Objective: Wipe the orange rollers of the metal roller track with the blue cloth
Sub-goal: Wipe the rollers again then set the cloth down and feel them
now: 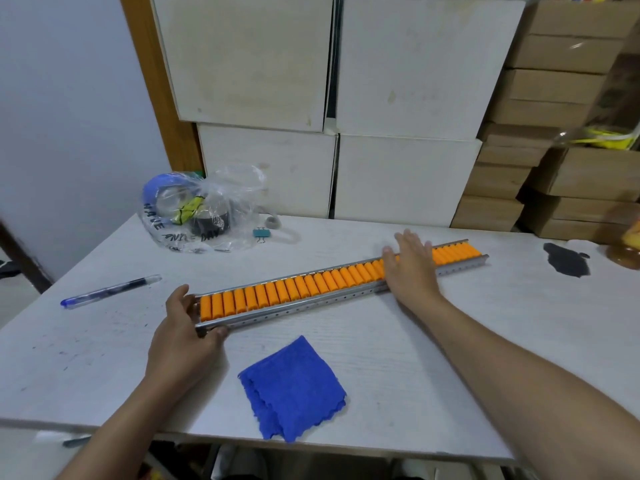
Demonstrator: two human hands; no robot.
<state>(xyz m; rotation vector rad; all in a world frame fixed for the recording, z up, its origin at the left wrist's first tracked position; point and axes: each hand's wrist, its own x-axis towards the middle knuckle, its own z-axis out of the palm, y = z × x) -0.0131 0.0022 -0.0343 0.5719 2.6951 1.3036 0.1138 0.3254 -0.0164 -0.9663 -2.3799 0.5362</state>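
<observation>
Left hand grips the roller track's near-left end — right hand lies flat on its orange rollers; blue cloth lies nearer, untouched.

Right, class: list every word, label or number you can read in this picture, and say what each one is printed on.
"HAVE A NICE DAY", in dark letters on the clear plastic bag; creases break it, so only "HAVE", "NICE" and "DAY" read fairly surely.
Small white print on the black tape roll inside the bag: too blurred to read.
The pen, blue cloth, roller track and white boxes show no legible text.
</observation>
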